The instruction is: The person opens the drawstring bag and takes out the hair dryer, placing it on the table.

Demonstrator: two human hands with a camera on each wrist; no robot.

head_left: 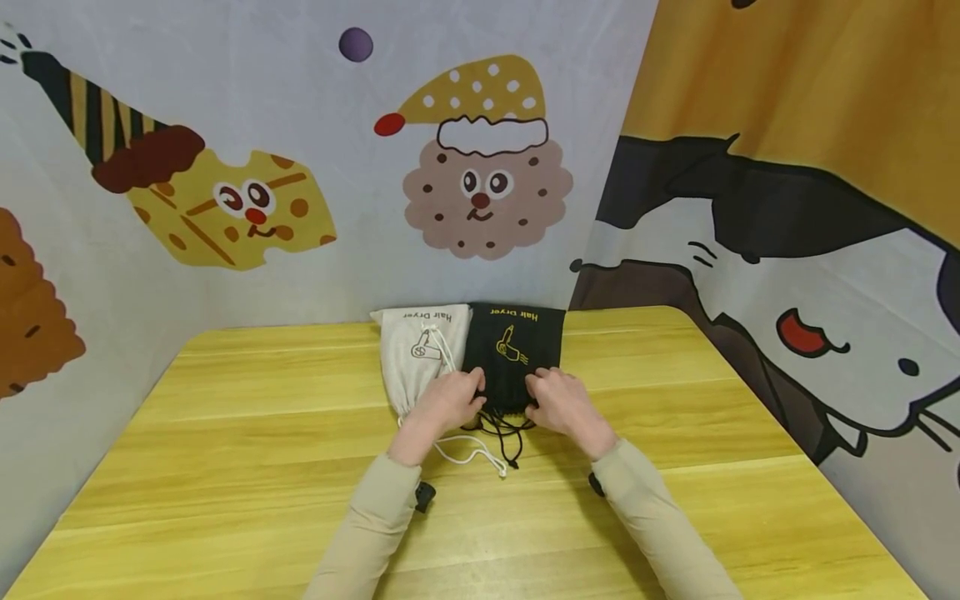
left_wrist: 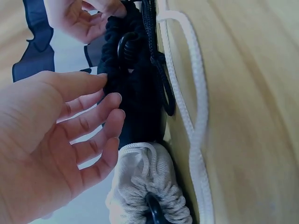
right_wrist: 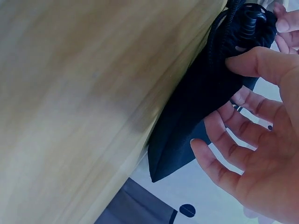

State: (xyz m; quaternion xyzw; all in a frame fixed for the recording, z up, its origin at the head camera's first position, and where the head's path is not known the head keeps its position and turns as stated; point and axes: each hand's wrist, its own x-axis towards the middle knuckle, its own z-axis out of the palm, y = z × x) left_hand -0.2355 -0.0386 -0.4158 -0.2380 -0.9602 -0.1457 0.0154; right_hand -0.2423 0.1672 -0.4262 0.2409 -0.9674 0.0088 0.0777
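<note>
Black drawstring bag point(head_left: 513, 350) between hands point(head_left: 448, 402) point(head_left: 561, 402), gathered mouth nearest them.

Draped-off corner, exact room type unclear: wood-grain tabletop point(head_left: 262, 467) against cartoon-print cloth backdrop point(head_left: 300, 67) with cheese figure point(head_left: 236, 221), cookie figure point(head_left: 487, 225), big black-and-white animal face point(head_left: 847, 292).
</note>
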